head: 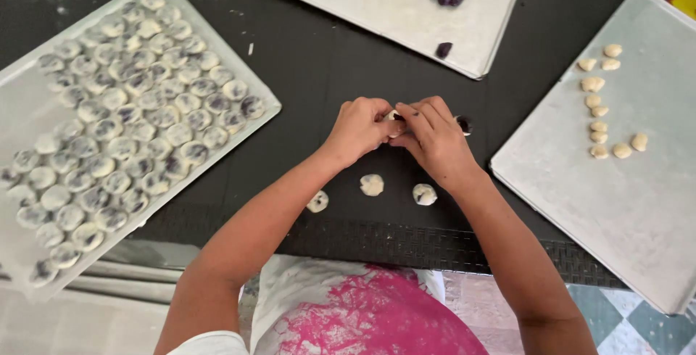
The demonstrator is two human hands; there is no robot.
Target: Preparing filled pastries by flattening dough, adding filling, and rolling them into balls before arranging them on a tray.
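head view, left to right: the big tray [22, 83] on your left is packed with rows of filled dough balls [123, 119], pale with dark filling showing through. your left hand [357, 131] is curled almost closed, fingertips pinching the near side of a small dough piece [394, 116]. your right hand [435, 139] meets it from the other side, fingers bent and pressing over the top, so both hands grip that one piece above the dark table [312, 65]. you look to be mid-wrap, closing dough around dark filling; the next move, i'd judge, calls for pinching the seam shut and rolling it round. the piece is mostly hidden, so i can't tell its long axis or which way it points; it seems roughly round. three finished balls [372, 184] sit in a row just below your hands. a loose dark filling ball [464, 124] lies beside your right fingers. further right, a tray [652, 210] holds a few plain dough bits [599, 108].
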